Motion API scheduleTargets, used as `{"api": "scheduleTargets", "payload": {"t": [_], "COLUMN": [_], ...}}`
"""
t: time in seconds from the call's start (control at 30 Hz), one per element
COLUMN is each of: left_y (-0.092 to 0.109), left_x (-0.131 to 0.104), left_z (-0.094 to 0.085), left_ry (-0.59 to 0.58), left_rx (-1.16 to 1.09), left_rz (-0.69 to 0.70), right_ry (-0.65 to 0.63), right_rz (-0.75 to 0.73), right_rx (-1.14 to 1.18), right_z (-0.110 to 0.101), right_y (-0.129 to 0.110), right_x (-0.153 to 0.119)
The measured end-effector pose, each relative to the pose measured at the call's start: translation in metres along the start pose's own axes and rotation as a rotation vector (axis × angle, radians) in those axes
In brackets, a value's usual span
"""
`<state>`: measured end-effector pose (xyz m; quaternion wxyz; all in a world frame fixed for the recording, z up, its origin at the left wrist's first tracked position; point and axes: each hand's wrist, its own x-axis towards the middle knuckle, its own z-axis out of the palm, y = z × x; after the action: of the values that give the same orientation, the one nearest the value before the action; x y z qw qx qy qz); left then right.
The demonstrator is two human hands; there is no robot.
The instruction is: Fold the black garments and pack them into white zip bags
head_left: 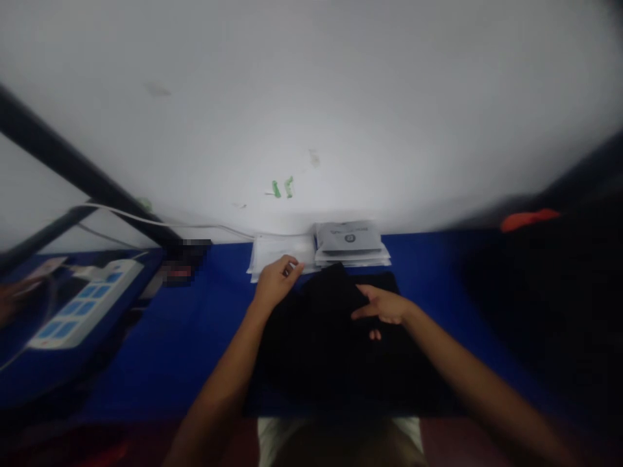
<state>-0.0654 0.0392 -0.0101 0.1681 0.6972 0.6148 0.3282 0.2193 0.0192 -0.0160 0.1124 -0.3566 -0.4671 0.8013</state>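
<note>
A black cloth (316, 350), perhaps a garment, lies in front of me with a folded part at its upper middle; the dark fabric hides its details. My left hand (276, 282) is at the cloth's upper left edge, beside white plastic bags (280, 250). Its fingers are curled towards the thumb, and whatever may be between them cannot be made out. On the right side of the folded part, my right hand (384, 305) grips the black cloth, with some fingertips showing below a dark strip of fabric.
Grey printed packages (349, 239) are stacked against the white wall (389, 130) at the back of the blue table (185, 337). At left are a power strip (87, 305), a white cable (195, 226) and another person's hand (12, 298). A dark mass with something orange (529, 219) is at right.
</note>
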Motion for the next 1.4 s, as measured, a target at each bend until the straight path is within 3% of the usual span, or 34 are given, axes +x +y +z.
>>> {"api": "scheduleTargets", "payload": {"t": [0.17, 0.3, 0.47, 0.6, 0.77, 0.93, 1.13, 1.4], "left_y": [-0.039, -0.05, -0.037, -0.015, 0.006, 0.013, 0.013, 0.024], "left_x": [0.008, 0.01, 0.009, 0.002, -0.013, -0.026, -0.036, -0.042], "left_z": [-0.025, -0.023, -0.025, -0.042, -0.057, -0.049, -0.029, -0.007], "left_ry": [-0.192, -0.285, -0.238, -0.231, -0.261, -0.208, -0.224, -0.202], "left_rx": [0.215, 0.275, 0.244, 0.143, 0.195, 0.234, 0.286, 0.225], "left_rz": [0.247, 0.232, 0.19, 0.186, 0.161, 0.101, 0.027, 0.147], "right_ry": [-0.005, -0.04, -0.021, -0.002, -0.015, -0.023, 0.038, 0.102], "right_rz": [0.05, 0.08, 0.076, 0.061, 0.047, -0.003, -0.076, -0.261], "right_rx": [-0.003, -0.026, -0.037, -0.077, -0.107, -0.097, -0.068, 0.084], "right_z": [-0.005, -0.008, -0.005, -0.004, -0.003, -0.002, 0.0, 0.002], "right_y": [0.004, 0.011, 0.012, 0.009, 0.006, 0.007, 0.005, 0.007], "right_x": [0.001, 0.007, 0.009, 0.008, 0.006, 0.005, 0.003, 0.0]}}
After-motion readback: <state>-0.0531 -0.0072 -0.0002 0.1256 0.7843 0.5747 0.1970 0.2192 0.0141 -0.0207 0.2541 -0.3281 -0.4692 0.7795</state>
